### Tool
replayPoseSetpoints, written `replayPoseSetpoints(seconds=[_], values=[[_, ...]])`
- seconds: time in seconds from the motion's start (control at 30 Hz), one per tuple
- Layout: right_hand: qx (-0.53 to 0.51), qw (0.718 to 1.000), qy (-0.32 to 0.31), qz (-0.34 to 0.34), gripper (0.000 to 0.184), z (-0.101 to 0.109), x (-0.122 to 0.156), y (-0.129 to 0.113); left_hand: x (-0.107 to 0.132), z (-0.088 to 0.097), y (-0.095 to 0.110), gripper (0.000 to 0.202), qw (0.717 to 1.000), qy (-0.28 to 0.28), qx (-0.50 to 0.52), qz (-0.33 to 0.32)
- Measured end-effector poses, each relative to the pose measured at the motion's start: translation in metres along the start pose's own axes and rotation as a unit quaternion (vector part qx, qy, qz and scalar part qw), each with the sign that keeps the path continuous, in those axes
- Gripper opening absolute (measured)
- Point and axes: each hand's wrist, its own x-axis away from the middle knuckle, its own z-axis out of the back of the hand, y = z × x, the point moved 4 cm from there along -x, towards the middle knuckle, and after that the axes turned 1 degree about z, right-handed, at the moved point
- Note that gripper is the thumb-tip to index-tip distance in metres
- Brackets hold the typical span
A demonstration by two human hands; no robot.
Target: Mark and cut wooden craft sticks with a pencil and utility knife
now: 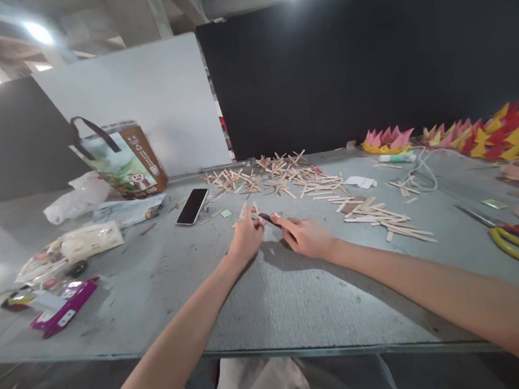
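- A long grey table (266, 312) stretches before a seated worker, whose bare forearms reach in over its near edge.
- Behind it stands a black panel (367, 63), flanked on the left by a white panel (164, 105).
- A printed carrier bag (124, 159) with a dark handle sits at the table's back left.
- Spiky paper pieces (505, 137) in red, yellow and pink line the far right.
- Wooden sticks (378, 211) lie strewn from beyond the hands toward the right, many at the back crossed into star shapes.
- Yellow-handled scissors (498, 237) rest at right, well apart from the hands.
- The worker's right hand (307, 237), near the table's centre, grips a dark tool, its end angled toward the other hand.
- The left hand (246, 232), just beside it, pinches small wooden pieces at the fingertips.
- A phone (192, 206) lies screen up, left of the hands.
- The dark tool (267, 220) bridges the narrow space between both hands; whether it touches the wooden pieces (255, 208) cannot be told.
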Motion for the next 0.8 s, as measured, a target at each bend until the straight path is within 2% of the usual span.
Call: replayPoseSetpoints(seconds=[0.13,0.3,0.57,0.8], values=[[-0.011,1.000,-0.001,-0.009,0.054,-0.0011,-0.0024,0.0011,-0.0024,-0.0005,0.0018,0.040,1.000,-0.006,0.026,0.002],[-0.044,0.999,0.014,-0.010,0.054,-0.0037,-0.0051,0.0048,-0.0045,0.0010,0.0011,0.044,0.995,0.039,0.079,0.043],[-0.083,0.996,0.021,-0.014,0.054,-0.0004,-0.0051,0.0050,-0.0056,0.0065,0.0005,0.044,0.995,0.015,0.096,0.028],[-0.091,0.995,0.035,-0.034,0.055,0.0027,-0.0052,0.0067,-0.0066,0.0084,-0.0047,0.031,0.988,0.042,0.138,0.050]])
